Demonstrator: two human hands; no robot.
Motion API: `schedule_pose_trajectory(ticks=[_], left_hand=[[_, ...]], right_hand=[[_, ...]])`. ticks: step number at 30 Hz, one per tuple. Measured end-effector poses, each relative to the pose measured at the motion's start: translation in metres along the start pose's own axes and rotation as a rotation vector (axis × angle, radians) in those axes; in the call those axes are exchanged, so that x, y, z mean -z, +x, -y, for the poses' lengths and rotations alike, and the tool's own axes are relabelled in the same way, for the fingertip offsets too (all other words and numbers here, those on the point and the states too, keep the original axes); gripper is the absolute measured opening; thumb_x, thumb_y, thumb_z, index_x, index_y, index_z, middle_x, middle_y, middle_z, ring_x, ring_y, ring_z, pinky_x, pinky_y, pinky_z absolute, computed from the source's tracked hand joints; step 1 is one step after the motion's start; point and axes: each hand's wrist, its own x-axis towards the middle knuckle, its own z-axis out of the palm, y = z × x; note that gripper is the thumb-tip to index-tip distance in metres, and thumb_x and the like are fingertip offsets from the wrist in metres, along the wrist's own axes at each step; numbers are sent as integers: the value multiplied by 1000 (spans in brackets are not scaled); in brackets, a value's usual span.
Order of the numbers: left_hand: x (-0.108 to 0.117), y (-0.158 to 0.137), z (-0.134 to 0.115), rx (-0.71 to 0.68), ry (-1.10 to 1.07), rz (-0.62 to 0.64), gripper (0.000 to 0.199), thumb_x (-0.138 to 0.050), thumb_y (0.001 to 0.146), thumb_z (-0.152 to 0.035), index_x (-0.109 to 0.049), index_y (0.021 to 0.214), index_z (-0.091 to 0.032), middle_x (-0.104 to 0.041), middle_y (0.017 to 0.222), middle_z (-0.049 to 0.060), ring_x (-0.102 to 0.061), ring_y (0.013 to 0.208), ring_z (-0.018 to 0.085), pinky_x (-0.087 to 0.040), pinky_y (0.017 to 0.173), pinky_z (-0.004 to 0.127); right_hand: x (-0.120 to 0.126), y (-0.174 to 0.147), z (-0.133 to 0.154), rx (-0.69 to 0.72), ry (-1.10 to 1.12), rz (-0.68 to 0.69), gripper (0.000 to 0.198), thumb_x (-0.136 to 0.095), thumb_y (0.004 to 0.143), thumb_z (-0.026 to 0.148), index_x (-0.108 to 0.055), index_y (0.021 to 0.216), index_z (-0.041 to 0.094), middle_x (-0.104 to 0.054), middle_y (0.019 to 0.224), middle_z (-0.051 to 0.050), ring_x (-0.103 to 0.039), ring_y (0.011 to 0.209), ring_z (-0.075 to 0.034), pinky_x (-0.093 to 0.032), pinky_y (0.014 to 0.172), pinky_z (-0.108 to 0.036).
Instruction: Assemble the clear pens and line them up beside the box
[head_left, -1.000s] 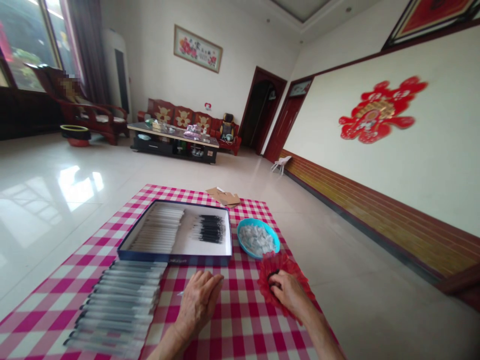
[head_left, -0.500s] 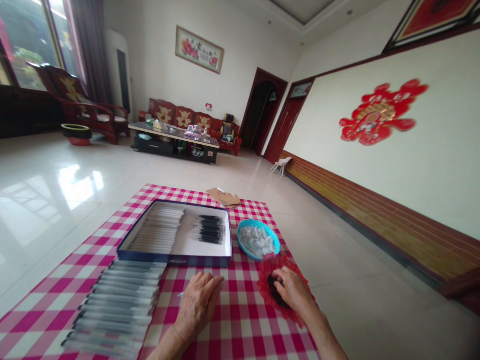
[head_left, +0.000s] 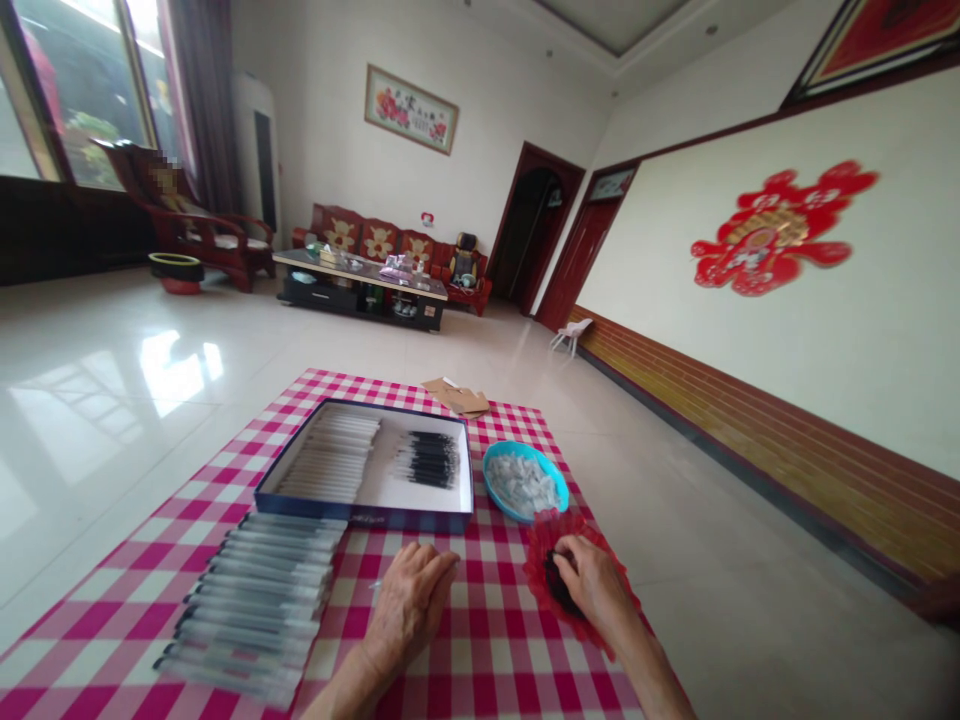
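My left hand (head_left: 416,595) hovers over the checked tablecloth with its fingers curled closed. A thin clear tip sticks out at its left side; what it belongs to is hidden. My right hand (head_left: 592,575) reaches into a red, frilly-edged dish (head_left: 541,540) with small dark pieces in its middle. Its thumb and fingers are pinched together there, and anything between them is hidden. Left of my left hand lies a row of clear pens (head_left: 255,600) with dark ends. Beyond, a shallow blue-edged box (head_left: 375,518) holds pale tubes (head_left: 330,455) and black slim pieces (head_left: 431,458).
A turquoise bowl (head_left: 489,490) of small wrapped whitish pieces stands just behind the red dish. Brown cardboard pieces (head_left: 457,398) lie at the table's far edge. Past the checked tablecloth (head_left: 480,660) are a low coffee table (head_left: 360,285), a wooden sofa and a small white chair (head_left: 574,333).
The whole view has shifted slightly, so the table things appear a little further right. Both hands keep nearly the same pose, the right one still in the red dish.
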Motion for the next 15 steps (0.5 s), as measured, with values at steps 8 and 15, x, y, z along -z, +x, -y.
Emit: schedule_pose_trajectory(ticks=[8, 15], left_hand=[[-2, 0, -2, 3, -19, -66, 22, -41, 95, -21, -62, 99, -20, -55, 73, 4, -51, 70, 18, -39, 65, 31], [-2, 3, -1, 43, 4, -97, 23, -40, 95, -23, -63, 92, -20, -56, 74, 5, -51, 70, 19, -39, 64, 30]], right_hand=[[-16, -2, 94, -22, 941, -50, 27, -60, 80, 42, -64, 92, 18, -70, 84, -6, -65, 77, -20, -52, 70, -29], [-68, -6, 117, -125, 1099, -148, 35, -64, 76, 46, -69, 94, 17, -73, 91, -10, -68, 87, -26, -55, 78, -35]])
